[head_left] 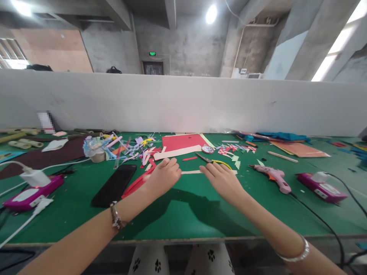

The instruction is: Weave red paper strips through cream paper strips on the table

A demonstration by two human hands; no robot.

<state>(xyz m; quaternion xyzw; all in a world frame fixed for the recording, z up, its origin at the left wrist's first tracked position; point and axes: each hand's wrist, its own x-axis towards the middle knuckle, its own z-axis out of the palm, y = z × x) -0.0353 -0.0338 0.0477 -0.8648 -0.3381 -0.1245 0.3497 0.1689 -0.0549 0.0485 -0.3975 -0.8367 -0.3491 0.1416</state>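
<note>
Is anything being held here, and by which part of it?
A pale strip: the left hand grips it toward its left end; the right hand is on it short of the right end, gripping or pressing, I can't tell.

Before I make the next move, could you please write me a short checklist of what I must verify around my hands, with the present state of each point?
1. Pale strip reaches across between left hand and right hand: ok.
2. Left hand's grip on the strip is secure: cannot tell, the curled fingers hide it.
3. Scissors well away from the right hand: not ok, they lie right beside its fingers.
4. Pink glue gun apart from the right hand: ok, it lies on the table farther right.
5. Glue gun cold: cannot tell from the picture.
6. Black phone apart from the strip: ok.
</note>
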